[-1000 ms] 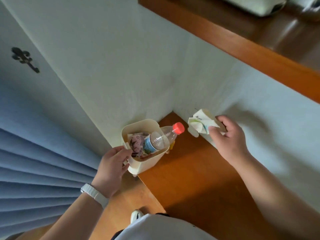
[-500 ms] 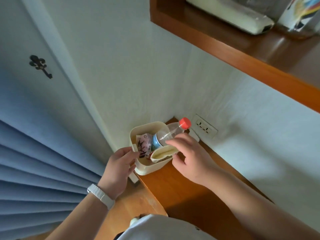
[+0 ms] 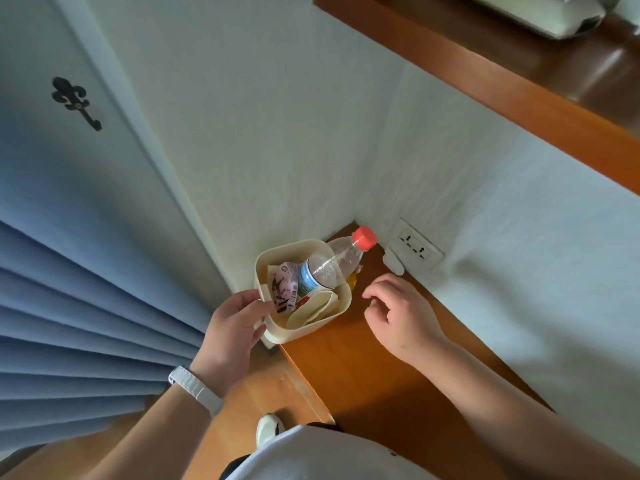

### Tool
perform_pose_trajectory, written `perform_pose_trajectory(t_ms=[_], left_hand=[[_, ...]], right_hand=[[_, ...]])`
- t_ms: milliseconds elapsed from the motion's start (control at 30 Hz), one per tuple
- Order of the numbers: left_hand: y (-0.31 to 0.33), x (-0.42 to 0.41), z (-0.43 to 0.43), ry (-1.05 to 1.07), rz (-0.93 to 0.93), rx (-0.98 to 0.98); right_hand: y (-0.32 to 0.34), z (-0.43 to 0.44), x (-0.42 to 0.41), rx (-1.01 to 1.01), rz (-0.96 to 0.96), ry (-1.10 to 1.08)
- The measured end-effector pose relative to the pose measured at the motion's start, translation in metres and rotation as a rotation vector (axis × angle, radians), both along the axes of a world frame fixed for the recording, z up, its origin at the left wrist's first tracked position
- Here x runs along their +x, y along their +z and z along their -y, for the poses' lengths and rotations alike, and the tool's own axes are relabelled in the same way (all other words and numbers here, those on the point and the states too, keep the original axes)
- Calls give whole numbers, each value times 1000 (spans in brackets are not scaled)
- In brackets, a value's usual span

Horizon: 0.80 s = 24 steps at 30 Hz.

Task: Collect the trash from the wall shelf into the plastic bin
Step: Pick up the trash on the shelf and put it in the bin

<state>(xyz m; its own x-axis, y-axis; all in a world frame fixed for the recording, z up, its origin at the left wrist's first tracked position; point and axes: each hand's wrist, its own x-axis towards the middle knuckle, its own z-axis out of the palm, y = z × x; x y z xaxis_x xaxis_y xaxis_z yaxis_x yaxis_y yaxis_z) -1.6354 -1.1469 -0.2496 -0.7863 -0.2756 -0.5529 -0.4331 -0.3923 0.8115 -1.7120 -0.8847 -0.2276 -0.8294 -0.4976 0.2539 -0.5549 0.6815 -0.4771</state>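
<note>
Left hand (image 3: 235, 327), white band on the wrist, grips the near-left rim of the cream plastic bin (image 3: 341, 304), fingers closed on it. Bin sits at the left end of the wooden wall shelf (image 3: 374, 368), in the wall corner. Contents: pink printed wrapper (image 3: 284, 285), clear bottle (image 3: 325, 268) with red cap (image 3: 364, 238) overhanging the far rim, crumpled cream paper (image 3: 311, 311). Right hand (image 3: 401, 313) hovers just right of the bin, fingers loosely curled, holding nothing. White scrap (image 3: 393, 262) lies below the wall socket (image 3: 415, 248).
</note>
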Motion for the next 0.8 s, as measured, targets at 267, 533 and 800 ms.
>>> perform_pose_trajectory(t_ms=[267, 533, 800], left_hand=[[-4, 1, 1, 42, 39, -30], [-8, -2, -6, 87, 68, -31], [-12, -4, -9, 67, 77, -19]], right_hand=[[-71, -34, -75, 419, 323, -232], [-121, -31, -132, 570, 337, -300], [-137, -28, -122, 497, 363, -259]])
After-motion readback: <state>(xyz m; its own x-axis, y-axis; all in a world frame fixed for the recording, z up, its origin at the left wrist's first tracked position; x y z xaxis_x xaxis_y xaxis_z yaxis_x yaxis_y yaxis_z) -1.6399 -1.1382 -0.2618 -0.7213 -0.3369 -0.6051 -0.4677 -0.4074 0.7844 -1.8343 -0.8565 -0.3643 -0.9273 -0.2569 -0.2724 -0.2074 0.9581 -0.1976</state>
